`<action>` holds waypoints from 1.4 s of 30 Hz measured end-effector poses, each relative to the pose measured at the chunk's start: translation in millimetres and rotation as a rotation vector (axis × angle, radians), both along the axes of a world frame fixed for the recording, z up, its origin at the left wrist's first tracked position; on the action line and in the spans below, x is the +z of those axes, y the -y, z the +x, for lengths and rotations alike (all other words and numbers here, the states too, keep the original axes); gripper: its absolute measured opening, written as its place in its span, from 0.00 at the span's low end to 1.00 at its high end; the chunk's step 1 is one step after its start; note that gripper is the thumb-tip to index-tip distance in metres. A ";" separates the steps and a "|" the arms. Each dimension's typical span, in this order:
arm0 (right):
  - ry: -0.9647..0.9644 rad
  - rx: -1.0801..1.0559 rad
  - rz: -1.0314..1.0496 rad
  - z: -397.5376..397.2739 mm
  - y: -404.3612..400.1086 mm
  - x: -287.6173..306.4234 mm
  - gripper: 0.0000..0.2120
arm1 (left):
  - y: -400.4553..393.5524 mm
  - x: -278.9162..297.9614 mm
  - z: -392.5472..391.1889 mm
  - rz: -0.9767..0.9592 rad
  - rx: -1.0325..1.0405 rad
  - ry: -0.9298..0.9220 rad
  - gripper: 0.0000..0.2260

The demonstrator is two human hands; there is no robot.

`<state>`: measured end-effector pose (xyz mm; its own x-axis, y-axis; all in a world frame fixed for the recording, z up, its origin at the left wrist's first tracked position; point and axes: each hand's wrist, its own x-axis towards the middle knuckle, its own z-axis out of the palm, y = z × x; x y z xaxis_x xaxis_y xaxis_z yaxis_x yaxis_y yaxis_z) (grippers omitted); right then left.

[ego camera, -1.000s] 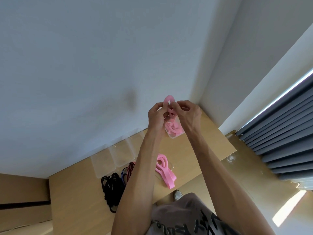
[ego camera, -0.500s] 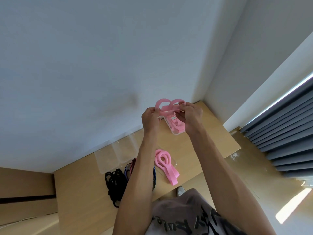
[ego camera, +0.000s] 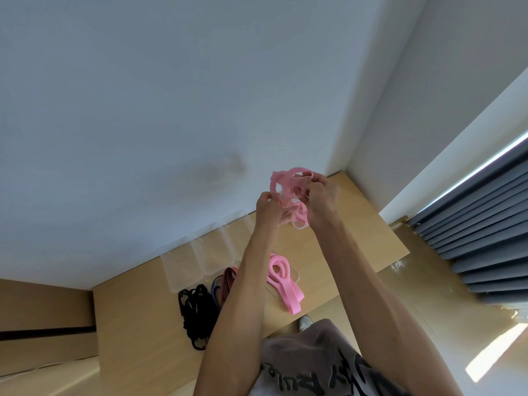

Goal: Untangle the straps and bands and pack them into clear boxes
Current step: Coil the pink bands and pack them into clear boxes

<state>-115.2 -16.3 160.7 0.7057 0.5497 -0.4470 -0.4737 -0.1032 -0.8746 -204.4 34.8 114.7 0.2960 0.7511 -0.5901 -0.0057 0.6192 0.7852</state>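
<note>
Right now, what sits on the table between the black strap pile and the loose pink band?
Head view: a striped red band and a blue one lie between the black straps and the pink band; the left forearm partly covers them.

place: home room | wooden desk (ego camera: 357,224) | grey curtain (ego camera: 485,224)

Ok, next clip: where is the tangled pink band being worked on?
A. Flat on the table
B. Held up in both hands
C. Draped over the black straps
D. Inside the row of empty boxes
B: the left hand and right hand both grip the pink band above the table.
</note>
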 end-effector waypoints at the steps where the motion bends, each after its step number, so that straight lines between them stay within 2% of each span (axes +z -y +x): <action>1: 0.080 -0.027 -0.026 -0.9 -1.0 -1.5 0.15 | 3.8 -3.1 -0.3 0.067 0.052 0.037 0.04; 3: 0.197 -0.069 -0.066 -0.2 -1.5 -3.0 0.12 | 8.5 -5.9 -0.4 0.181 0.084 0.079 0.04; 7: 0.120 -0.021 -0.021 1.5 -1.4 -4.0 0.13 | -0.8 -5.2 2.0 0.256 0.074 -0.087 0.04; 9: 0.082 -0.005 0.015 1.5 -0.6 -2.1 0.13 | -7.0 -4.9 -2.6 0.229 0.026 -0.126 0.05; 11: 0.053 0.015 0.034 2.1 0.7 -0.2 0.13 | -7.9 -6.4 -12.2 0.063 0.035 0.067 0.02; 13: -0.016 0.041 0.064 2.0 0.9 0.6 0.15 | -4.7 -7.1 -20.9 -0.114 0.069 0.337 0.08; 16: -0.171 0.040 0.111 4.5 1.5 1.4 0.16 | -2.6 -10.9 -27.1 -0.192 0.118 0.394 0.11; 20: -0.284 0.066 0.128 10.6 4.0 0.1 0.10 | -0.5 -20.5 -33.9 -0.432 0.134 0.551 0.15; 22: -0.313 0.046 0.108 12.4 5.4 -2.6 0.08 | 0.6 -21.6 -34.4 -0.466 0.122 0.539 0.14; 24: -0.202 0.030 0.016 14.9 5.4 -7.2 0.09 | -0.4 -20.5 -31.3 -0.459 0.152 0.517 0.11; 27: 0.270 0.011 -0.271 15.5 5.5 -15.1 0.12 | -6.1 -16.6 -28.1 -0.300 0.197 0.369 0.05; 29: 0.486 -0.036 -0.366 12.4 6.1 -15.9 0.11 | -10.3 -13.3 -25.7 -0.118 0.195 0.149 0.02; 31: 0.604 -0.074 -0.381 9.7 7.3 -16.3 0.11 | -12.8 -9.8 -23.6 0.081 0.194 -0.084 0.03; 34: 0.740 -0.060 -0.387 3.6 6.5 -14.2 0.11 | -13.3 -6.1 -20.2 0.217 0.279 -0.144 0.10; 36: 0.784 -0.021 -0.349 -5.3 4.4 -12.4 0.12 | -10.6 -2.3 -14.7 0.294 0.273 -0.138 0.08; 42: 0.681 0.112 -0.257 -27.4 -2.5 -10.5 0.11 | -3.2 6.0 -0.9 0.279 0.164 0.037 0.09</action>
